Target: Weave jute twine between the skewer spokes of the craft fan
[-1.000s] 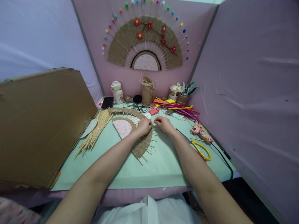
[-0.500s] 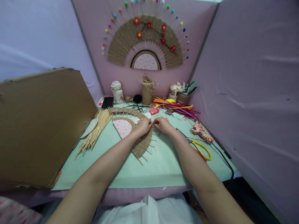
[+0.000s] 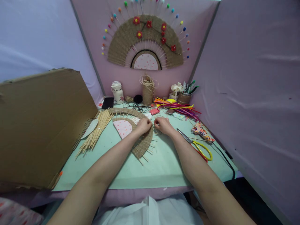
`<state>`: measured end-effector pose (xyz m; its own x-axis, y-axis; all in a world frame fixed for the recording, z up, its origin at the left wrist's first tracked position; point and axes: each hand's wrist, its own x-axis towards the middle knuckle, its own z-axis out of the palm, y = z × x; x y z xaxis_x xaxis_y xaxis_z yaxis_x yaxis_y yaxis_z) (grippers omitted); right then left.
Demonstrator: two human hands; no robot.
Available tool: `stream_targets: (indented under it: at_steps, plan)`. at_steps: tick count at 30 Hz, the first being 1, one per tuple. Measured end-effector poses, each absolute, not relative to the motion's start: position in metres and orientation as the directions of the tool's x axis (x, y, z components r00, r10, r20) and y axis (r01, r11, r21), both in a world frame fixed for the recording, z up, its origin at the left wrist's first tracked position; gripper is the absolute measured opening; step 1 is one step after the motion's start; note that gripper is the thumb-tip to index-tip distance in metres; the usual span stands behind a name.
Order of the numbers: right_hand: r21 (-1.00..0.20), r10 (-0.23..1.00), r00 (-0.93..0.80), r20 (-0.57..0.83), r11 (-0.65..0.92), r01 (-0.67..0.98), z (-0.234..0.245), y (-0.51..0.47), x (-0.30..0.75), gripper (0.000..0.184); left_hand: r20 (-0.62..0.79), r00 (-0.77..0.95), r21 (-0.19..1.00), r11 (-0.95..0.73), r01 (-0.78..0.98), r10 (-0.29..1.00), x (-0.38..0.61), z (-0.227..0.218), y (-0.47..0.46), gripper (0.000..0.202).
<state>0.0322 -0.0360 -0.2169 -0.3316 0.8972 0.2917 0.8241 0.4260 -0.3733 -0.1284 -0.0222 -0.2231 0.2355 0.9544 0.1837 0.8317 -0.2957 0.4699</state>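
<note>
A half-round woven twine fan (image 3: 142, 148) lies on the table, thin sticks jutting from its outer edge and a pink-dotted white half-circle (image 3: 123, 128) at its centre. On the fan's right-hand band rests my left hand (image 3: 144, 126), its fingers closed on the outer rim. My right hand (image 3: 162, 125) is just beside that rim, thumb and fingertips pinched together near the stick ends. Whatever thin thing may be in that pinch is too small to make out. A small gap separates the fingertips of the two hands.
Yellow-handled scissors (image 3: 202, 150) and a flower-patterned glue gun (image 3: 202, 132) with a black cord lie right. Left are a bundle of sticks (image 3: 96, 131) and a cardboard sheet (image 3: 44, 128). Behind stand a twine spool (image 3: 147, 92), a white bottle (image 3: 117, 92) and coloured pipe cleaners (image 3: 177, 109).
My right hand has shifted slightly to the right, so the gap between the fingertips is a little wider. My left hand and the fan have hardly moved.
</note>
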Motion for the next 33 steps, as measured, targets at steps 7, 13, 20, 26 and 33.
stream_targets:
  at_steps: [7,13,20,26,33]
  plan:
    - [-0.369,0.874,-0.35,0.336,0.464,0.805,-0.2165,-0.0355,0.0313,0.011,0.256,0.33,0.432,-0.413,0.802,0.909,-0.1299,-0.2206,-0.0181,0.02]
    - [-0.358,0.873,-0.359,0.331,0.468,0.808,-0.2179,-0.0358,0.0311,0.01,0.264,0.308,0.397,-0.394,0.829,0.914,-0.1275,-0.2228,-0.0188,0.021]
    - [-0.365,0.867,-0.364,0.341,0.479,0.798,-0.218,-0.0353,0.0311,0.011,0.281,0.313,0.382,-0.405,0.831,0.907,-0.1297,-0.2217,-0.0196,0.026]
    - [-0.345,0.86,-0.374,0.347,0.488,0.802,-0.2194,-0.0331,0.0319,0.011,0.289,0.344,0.394,-0.439,0.807,0.893,-0.1314,-0.2222,-0.0157,0.02]
    - [-0.355,0.868,-0.356,0.346,0.473,0.806,-0.22,-0.0325,0.0327,0.011,0.302,0.302,0.417,-0.41,0.811,0.904,-0.1338,-0.2221,-0.0156,0.025]
